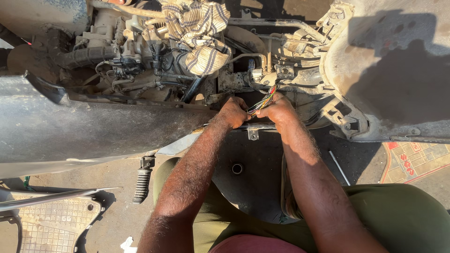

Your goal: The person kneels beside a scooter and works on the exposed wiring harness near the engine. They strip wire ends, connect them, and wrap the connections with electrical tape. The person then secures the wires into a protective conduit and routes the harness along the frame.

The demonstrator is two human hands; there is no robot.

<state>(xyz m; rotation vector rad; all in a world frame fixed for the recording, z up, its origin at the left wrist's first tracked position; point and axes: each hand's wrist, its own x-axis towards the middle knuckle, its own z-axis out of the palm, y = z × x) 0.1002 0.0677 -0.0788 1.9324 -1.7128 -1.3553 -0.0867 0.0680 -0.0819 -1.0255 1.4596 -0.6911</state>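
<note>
Olive-green trousered knees [403, 211] frame both forearms reaching toward twelve o'clock, where left hand [233, 112] and right hand [280, 111] pinch the multicoloured wire bundle [262, 101] taut between them, each grip closed on it.

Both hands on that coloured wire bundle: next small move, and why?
Probably ease the wire bundle a little further out toward the body before anything else. Both the left hand and the right hand pinch it close together, right at the frame bar, and its far end runs up into crowded dusty parts beside the striped rag, so there is little room to work on it.
</note>
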